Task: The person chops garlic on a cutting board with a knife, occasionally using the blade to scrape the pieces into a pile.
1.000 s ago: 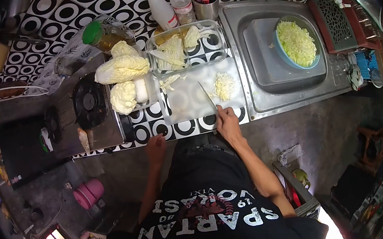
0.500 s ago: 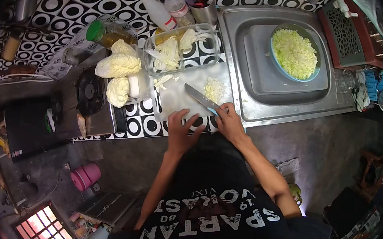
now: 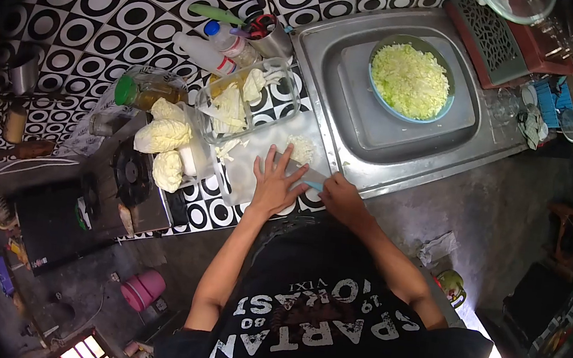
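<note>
My right hand [image 3: 341, 197] grips the blue handle of a knife [image 3: 304, 174] whose blade lies across a clear cutting board [image 3: 255, 149]. My left hand [image 3: 274, 181] rests flat on the board with fingers spread, covering part of the blade. A small heap of chopped cabbage [image 3: 300, 147] lies on the board just beyond my left fingertips. A clear container [image 3: 247, 99] holding cabbage leaves stands behind the board.
A blue bowl [image 3: 409, 79] full of chopped cabbage sits in the steel sink [image 3: 458, 138] to the right. Whole cabbage pieces [image 3: 162, 136] lie left of the board beside a gas burner [image 3: 124, 172]. Bottles [image 3: 222, 43] and a green-capped jar [image 3: 143, 93] stand at the back.
My left hand rose from beside my body onto the board and now lies flat over the knife blade. The knife swung from pointing away to lying crosswise. The view shifted right.
</note>
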`<state>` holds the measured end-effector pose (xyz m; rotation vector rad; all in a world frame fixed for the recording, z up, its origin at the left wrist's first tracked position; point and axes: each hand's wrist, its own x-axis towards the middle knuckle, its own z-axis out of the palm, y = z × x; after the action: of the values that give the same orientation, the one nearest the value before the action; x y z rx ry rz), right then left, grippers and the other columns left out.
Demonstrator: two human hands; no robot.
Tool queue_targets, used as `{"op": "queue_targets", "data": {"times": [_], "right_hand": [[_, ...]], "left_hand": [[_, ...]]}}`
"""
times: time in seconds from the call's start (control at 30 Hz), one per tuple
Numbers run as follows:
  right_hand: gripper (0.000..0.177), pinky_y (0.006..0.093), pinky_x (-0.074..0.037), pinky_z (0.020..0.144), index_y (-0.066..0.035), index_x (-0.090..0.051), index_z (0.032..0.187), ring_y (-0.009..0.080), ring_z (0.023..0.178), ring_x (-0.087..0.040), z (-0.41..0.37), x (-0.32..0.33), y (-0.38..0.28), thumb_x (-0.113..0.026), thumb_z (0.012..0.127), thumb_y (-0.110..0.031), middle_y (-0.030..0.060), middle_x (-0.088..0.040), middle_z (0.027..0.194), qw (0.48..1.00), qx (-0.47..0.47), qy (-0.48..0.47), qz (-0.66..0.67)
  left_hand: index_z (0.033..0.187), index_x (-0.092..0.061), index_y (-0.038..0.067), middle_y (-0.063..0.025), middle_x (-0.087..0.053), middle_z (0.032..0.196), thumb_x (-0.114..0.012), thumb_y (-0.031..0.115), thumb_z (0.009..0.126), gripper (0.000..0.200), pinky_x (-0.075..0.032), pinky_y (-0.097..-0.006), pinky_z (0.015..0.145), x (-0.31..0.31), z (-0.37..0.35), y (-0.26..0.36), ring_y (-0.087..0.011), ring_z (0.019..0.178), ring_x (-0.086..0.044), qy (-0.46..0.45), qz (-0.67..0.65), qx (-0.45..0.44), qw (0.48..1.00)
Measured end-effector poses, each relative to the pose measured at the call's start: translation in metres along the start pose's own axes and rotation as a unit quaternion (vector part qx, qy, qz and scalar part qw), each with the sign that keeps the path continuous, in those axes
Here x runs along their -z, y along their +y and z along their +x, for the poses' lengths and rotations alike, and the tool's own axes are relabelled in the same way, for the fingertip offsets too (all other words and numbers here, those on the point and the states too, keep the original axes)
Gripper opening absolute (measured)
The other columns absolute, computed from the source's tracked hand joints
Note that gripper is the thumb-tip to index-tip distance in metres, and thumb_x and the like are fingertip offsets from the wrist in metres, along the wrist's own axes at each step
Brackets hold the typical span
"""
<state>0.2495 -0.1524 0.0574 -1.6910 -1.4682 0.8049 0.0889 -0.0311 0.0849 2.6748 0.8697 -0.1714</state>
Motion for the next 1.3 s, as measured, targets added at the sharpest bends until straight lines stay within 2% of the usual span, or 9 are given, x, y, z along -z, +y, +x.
{"op": "queue_targets", "data": {"times": [0.33,0.5,0.6,0.73,1.07,1.2,1.23,1.27,1.3], "right_hand": [[0.018,0.0398,-0.049,0.061,-0.004,-0.05,0.086,0.0346,0.072,-0.057,-0.042,0.049,0.013,-0.063,0.074,-0.005,0.0132,-0.05,0.082,0.997,-0.052,-0.028,-0.051],[0.023,0.0334,-0.05,0.059,-0.002,-0.053,0.094,0.0236,0.065,-0.061,-0.033,0.035,-0.009,-0.063,0.074,-0.003,0.0119,-0.058,0.078,0.993,-0.096,0.056,0.05],[0.023,0.0258,-0.05,0.05,0.004,-0.052,0.101,0.0133,0.059,-0.063,-0.017,0.005,-0.021,-0.059,0.08,0.0,0.0098,-0.063,0.078,0.929,-0.223,0.036,0.294],[0.022,0.0261,-0.052,0.049,0.006,-0.051,0.103,0.0154,0.058,-0.064,0.006,-0.013,-0.043,-0.056,0.082,0.003,0.0109,-0.06,0.078,0.904,-0.231,0.034,0.358],[0.022,0.0262,-0.049,0.042,0.007,-0.05,0.101,0.0166,0.053,-0.062,-0.02,-0.006,-0.093,-0.057,0.08,0.006,0.0112,-0.057,0.077,0.883,-0.316,0.01,0.347],[0.024,0.0263,-0.05,0.046,0.004,-0.053,0.101,0.0156,0.057,-0.062,-0.032,-0.022,-0.098,-0.06,0.078,0.002,0.0092,-0.06,0.078,0.902,-0.303,0.085,0.295],[0.026,0.027,-0.051,0.05,0.002,-0.054,0.101,0.0153,0.059,-0.063,-0.034,-0.033,-0.094,-0.061,0.076,0.001,0.009,-0.061,0.078,0.946,-0.231,0.085,0.21],[0.028,0.0277,-0.051,0.054,0.001,-0.056,0.101,0.0151,0.062,-0.063,-0.034,-0.04,-0.093,-0.062,0.074,-0.001,0.0088,-0.063,0.079,0.978,-0.155,0.084,0.116],[0.029,0.0287,-0.051,0.062,-0.001,-0.058,0.1,0.0148,0.067,-0.064,-0.031,-0.042,-0.103,-0.064,0.072,-0.004,0.0093,-0.064,0.08,0.982,-0.157,0.068,0.085]], "left_hand": [[0.124,-0.056,0.019,-0.0147,-0.021,0.147,-0.049,0.045,0.088,0.045,-0.011,-0.0577,0.104,-0.021,-0.005,-0.035,-0.0391,0.135,-0.014,0.031,-0.042,0.079,0.996],[0.125,-0.052,0.005,-0.0218,-0.03,0.142,-0.049,0.04,0.088,0.051,-0.02,-0.0467,0.107,-0.026,-0.012,-0.035,-0.0439,0.13,-0.025,0.188,-0.306,0.085,0.929],[0.125,-0.051,0.002,-0.0226,-0.03,0.142,-0.052,0.042,0.086,0.056,-0.023,-0.0467,0.106,-0.002,-0.018,-0.021,-0.0443,0.129,-0.028,0.213,-0.272,0.003,0.938],[0.125,-0.055,0.013,-0.0216,-0.029,0.142,-0.056,0.043,0.082,0.053,-0.023,-0.0512,0.105,0.004,-0.027,-0.009,-0.0433,0.129,-0.027,0.181,-0.181,-0.085,0.963],[0.129,-0.05,0.014,-0.0197,-0.03,0.142,-0.045,0.042,0.09,0.049,-0.026,-0.0467,0.105,-0.028,-0.036,-0.042,-0.0412,0.129,-0.028,0.19,-0.131,0.052,0.972],[0.133,-0.042,0.002,-0.0204,-0.034,0.14,-0.035,0.055,0.091,0.067,-0.029,-0.0364,0.104,-0.021,-0.032,-0.046,-0.0325,0.129,-0.033,0.21,-0.445,0.133,0.86],[0.133,-0.039,-0.001,-0.0212,-0.034,0.139,-0.032,0.062,0.088,0.078,-0.029,-0.0356,0.103,-0.018,-0.03,-0.048,-0.0312,0.129,-0.033,0.148,-0.709,0.196,0.661],[0.133,-0.037,-0.004,-0.022,-0.034,0.139,-0.028,0.07,0.085,0.089,-0.03,-0.0348,0.103,-0.016,-0.028,-0.051,-0.0298,0.129,-0.034,0.065,-0.893,0.229,0.382],[0.132,-0.032,-0.009,-0.0232,-0.035,0.138,-0.024,0.079,0.078,0.104,-0.028,-0.0372,0.103,-0.013,-0.03,-0.054,-0.0296,0.127,-0.036,0.028,-0.923,0.181,0.338]]}}
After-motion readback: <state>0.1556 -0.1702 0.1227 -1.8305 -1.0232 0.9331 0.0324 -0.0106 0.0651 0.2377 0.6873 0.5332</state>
